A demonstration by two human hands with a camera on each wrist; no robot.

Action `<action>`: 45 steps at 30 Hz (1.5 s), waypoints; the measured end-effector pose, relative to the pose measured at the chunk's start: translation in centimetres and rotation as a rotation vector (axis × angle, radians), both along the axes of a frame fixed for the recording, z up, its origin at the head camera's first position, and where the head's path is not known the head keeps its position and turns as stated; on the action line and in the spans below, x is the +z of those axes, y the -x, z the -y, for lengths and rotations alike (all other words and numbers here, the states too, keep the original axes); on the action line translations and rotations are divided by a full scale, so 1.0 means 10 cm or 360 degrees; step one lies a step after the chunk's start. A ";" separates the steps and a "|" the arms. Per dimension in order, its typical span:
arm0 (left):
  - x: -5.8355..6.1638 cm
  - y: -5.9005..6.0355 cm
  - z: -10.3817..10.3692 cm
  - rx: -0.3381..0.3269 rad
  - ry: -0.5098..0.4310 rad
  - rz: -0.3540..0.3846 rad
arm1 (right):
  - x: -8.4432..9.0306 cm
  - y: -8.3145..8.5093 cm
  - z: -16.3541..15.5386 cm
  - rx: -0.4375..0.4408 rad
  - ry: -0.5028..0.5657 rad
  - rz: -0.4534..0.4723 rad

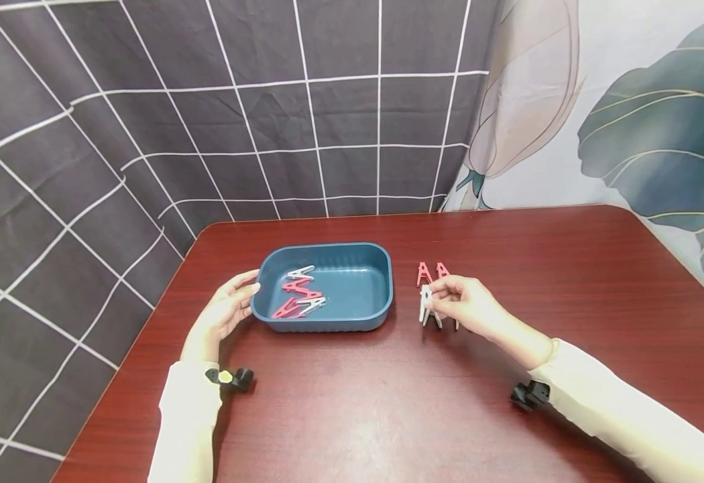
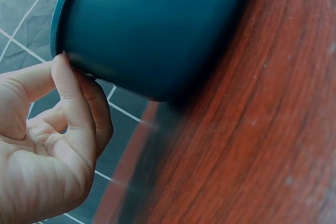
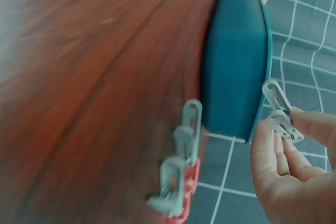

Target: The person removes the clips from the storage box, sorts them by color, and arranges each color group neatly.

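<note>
White peg point(image 1: 426, 300) pinched by right hand point(image 1: 466, 305) (blurred); left hand point(image 1: 226, 310) relaxed, touching tray point(image 1: 328, 323).

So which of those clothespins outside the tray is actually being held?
The white clothespin, pinched in the right hand. The two red clothespins just behind it and another white one under the hand sit untouched on the table.

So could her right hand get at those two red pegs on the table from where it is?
Probably yes. The right hand, pinching a white peg, sits right beside the red pegs with nothing between, though its fingers are already occupied.
</note>
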State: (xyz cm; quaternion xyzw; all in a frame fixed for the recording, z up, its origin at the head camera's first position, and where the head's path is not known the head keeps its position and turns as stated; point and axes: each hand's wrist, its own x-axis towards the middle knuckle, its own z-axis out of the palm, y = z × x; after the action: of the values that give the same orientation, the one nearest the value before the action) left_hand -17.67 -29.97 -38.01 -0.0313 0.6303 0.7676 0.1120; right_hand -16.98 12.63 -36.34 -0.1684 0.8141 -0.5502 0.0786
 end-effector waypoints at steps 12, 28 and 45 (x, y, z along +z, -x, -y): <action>-0.02 0.05 0.05 -0.0008 -0.0030 -0.0029 | 0.00 -0.04 -0.47 -0.0076 -0.0124 0.0007; -0.13 0.10 0.09 -0.0009 0.0019 -0.0014 | -0.05 0.02 -0.96 -0.0198 -0.0376 0.0064; -0.18 0.09 0.10 -0.0026 0.0052 -0.0044 | -0.13 0.14 -1.32 -0.0224 -0.0571 0.0296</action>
State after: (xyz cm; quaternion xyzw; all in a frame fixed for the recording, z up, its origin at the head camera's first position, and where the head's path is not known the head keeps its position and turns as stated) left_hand -18.58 -30.98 -39.78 -0.0173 0.6444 0.7566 0.1091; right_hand -18.35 25.80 -37.67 -0.0429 0.8980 -0.4136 0.1436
